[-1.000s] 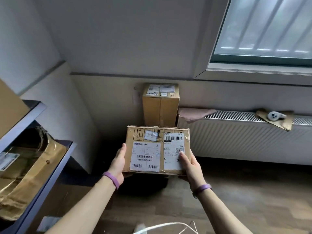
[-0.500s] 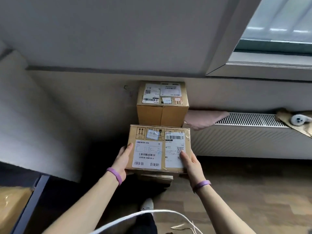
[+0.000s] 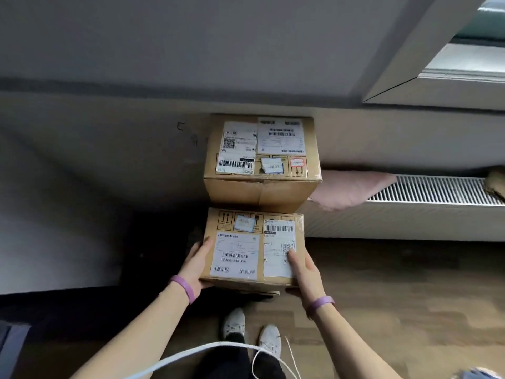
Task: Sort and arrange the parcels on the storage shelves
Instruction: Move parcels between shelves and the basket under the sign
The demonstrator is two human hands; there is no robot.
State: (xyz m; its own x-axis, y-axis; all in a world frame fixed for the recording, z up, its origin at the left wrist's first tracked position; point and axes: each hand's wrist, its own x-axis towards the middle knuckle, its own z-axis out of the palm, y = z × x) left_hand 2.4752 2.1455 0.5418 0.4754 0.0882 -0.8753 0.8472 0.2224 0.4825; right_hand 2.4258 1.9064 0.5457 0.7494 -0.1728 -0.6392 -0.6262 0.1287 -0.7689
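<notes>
I am holding a brown parcel [image 3: 254, 250] with both hands, up in front of me and over the wooden floor [image 3: 410, 283]. My left hand [image 3: 195, 265] grips its left side, with the thumb lying along the edge and the fingers curled under it. My right hand [image 3: 303, 272] grips the right side near the front corner, with the thumb pressed on a white label and the fingers tucked under the bottom. So my fingers are clamped on the parcel on both sides. The top of the parcel faces me and has white labels with bar codes on it. Just behind it stands a bigger box [image 3: 262, 160], also brown with white labels, right against the wall [image 3: 109, 160]. I cannot tell if the two are touching. To the right of the bigger box is a white radiator [image 3: 431, 192], and a pink cloth [image 3: 352, 187] lies on its near end, next to the box. I have a purple band [image 3: 185, 287] on each wrist. Down below I see my white shoes [image 3: 233, 322] on the floor and a white cord [image 3: 191, 351] hanging in front of me.
</notes>
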